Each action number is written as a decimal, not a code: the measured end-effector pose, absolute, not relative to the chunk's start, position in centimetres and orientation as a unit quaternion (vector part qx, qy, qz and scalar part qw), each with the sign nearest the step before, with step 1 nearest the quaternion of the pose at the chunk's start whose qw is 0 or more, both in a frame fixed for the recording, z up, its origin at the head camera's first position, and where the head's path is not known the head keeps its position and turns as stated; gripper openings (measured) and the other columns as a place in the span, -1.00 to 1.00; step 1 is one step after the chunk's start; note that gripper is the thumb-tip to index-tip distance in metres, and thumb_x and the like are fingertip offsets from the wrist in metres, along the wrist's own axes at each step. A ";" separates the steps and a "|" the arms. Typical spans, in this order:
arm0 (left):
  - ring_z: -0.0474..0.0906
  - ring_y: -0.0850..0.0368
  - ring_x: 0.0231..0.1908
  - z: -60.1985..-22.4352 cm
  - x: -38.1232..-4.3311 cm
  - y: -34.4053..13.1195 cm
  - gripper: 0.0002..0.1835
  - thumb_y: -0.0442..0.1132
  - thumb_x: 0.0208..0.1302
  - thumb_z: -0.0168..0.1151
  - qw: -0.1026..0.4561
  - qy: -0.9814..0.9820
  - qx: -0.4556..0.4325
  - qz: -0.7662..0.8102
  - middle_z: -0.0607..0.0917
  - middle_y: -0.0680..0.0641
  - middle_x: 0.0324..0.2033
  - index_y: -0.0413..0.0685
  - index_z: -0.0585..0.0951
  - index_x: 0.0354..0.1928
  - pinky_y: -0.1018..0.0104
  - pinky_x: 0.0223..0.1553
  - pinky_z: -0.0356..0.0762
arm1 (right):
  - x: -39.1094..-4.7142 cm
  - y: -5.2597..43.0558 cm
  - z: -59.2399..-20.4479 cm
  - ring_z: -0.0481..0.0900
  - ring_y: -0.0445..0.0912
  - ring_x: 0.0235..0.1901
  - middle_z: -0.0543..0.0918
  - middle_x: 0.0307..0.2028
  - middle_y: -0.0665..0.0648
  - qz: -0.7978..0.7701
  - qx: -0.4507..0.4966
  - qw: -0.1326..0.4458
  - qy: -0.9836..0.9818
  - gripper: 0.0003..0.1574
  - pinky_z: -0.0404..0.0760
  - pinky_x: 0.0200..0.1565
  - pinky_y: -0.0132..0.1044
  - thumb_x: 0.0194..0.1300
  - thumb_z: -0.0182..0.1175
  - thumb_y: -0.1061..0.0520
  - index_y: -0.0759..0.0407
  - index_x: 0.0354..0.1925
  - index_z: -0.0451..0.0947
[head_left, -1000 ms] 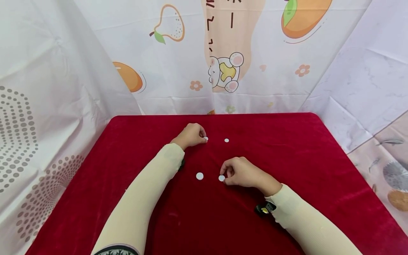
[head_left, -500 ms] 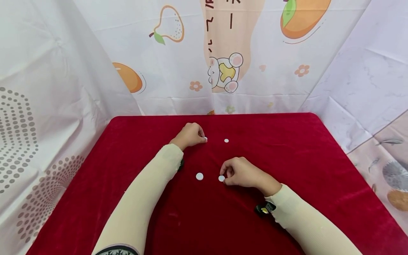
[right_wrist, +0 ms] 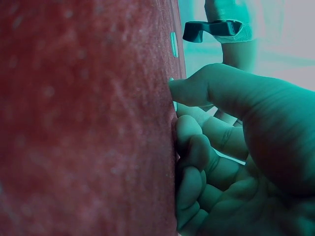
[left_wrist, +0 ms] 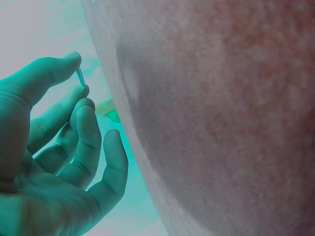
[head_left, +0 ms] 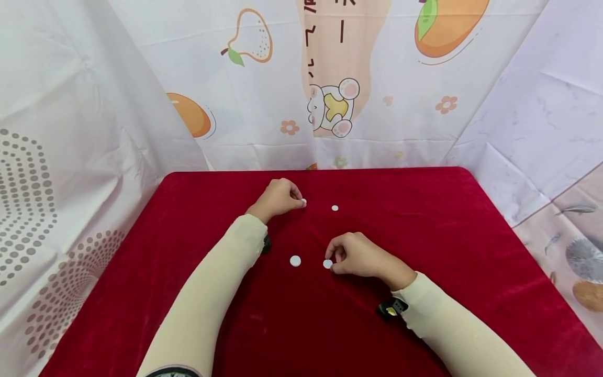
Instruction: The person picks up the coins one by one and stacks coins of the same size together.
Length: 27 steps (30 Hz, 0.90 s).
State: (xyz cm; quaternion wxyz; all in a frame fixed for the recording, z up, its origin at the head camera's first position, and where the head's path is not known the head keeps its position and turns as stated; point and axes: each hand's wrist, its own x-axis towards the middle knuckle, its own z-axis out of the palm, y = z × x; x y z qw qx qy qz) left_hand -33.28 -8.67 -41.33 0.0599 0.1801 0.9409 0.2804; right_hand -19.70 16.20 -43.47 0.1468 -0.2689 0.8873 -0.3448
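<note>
Thumb and index fingertip of my left hand (head_left: 277,198) pinch a small white disc (head_left: 303,202) toward the far side of the table. Seen edge-on in the left wrist view, that thin disc (left_wrist: 80,77) is held off the red cloth, the other fingers loosely bent. Nearer the front, my right hand (head_left: 360,255) holds a second white disc (head_left: 327,264) by its edge between thumb and index finger, low at the cloth. In the right wrist view the thumb (right_wrist: 189,91) covers part of this disc, and the remaining fingers curl against the cloth.
Another white disc (head_left: 295,261) lies flat left of the right hand's disc. A smaller-looking one (head_left: 335,208) lies farther back, right of the left hand. Red cloth (head_left: 400,199) covers the table, and printed white curtains (head_left: 264,94) hang around it.
Over the last half second my left hand has risen slightly, up and a little left, with its disc. My right hand and the flat discs have stayed in place.
</note>
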 end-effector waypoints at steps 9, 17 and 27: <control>0.63 0.13 -0.27 -40.6 -32.7 -9.1 -0.84 -0.05 0.27 0.50 0.052 0.939 0.176 0.290 0.76 0.10 -0.42 0.05 0.79 -0.36 0.25 -0.25 0.64 | -19.7 16.2 -43.5 0.51 -0.23 -0.57 0.60 -0.59 -0.09 -0.344 -0.268 0.148 0.888 -0.80 0.53 -0.45 -0.35 0.08 0.43 0.28 0.02 -0.30 0.71; 0.62 0.10 -0.26 -39.5 -31.7 -9.6 -0.85 -0.05 0.26 0.50 0.040 0.934 0.178 0.307 0.76 0.10 -0.39 0.05 0.79 -0.33 0.22 -0.19 0.63 | -19.7 16.2 -43.5 0.51 -0.22 -0.57 0.61 -0.59 -0.08 -0.345 -0.264 0.154 0.887 -0.80 0.54 -0.44 -0.34 0.10 0.43 0.27 0.02 -0.30 0.71; 0.63 0.11 -0.30 -38.9 -30.2 -10.3 -0.83 -0.06 0.24 0.51 0.014 0.929 0.177 0.325 0.71 0.06 -0.32 0.04 0.78 -0.31 0.23 -0.20 0.64 | -19.8 16.3 -43.6 0.51 -0.24 -0.57 0.61 -0.59 -0.10 -0.344 -0.265 0.151 0.888 -0.81 0.53 -0.44 -0.36 0.10 0.44 0.25 -0.01 -0.30 0.72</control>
